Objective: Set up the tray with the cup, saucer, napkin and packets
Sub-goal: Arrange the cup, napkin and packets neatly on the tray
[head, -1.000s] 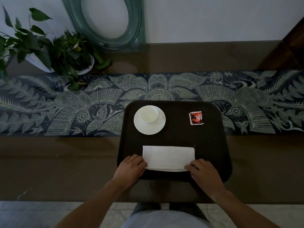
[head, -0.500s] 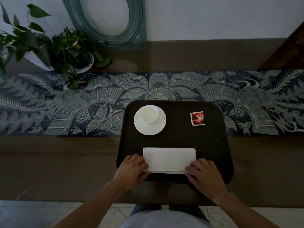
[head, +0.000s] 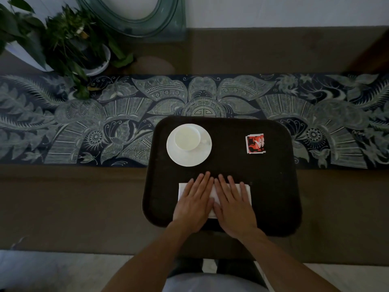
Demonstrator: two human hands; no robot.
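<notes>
A dark tray [head: 273,186] lies on the brown table in front of me. At its back left a white cup [head: 187,137] stands on a white saucer [head: 195,157]. A red and white packet [head: 255,143] lies at the tray's back right. A folded white napkin [head: 182,188] lies along the tray's front part. My left hand [head: 194,202] and my right hand [head: 234,204] press flat on the napkin side by side, fingers straight, and hide most of it.
A patterned dark runner [head: 84,123] crosses the table under the tray's far edge. Two potted plants [head: 69,45] stand at the back left, and a green glass oval frame [head: 136,20] leans on the wall. The table's front edge runs just below the tray.
Both hands left the napkin's front corners and moved inward onto its top, now lying flat side by side. The napkin's visible width looks a little shorter.
</notes>
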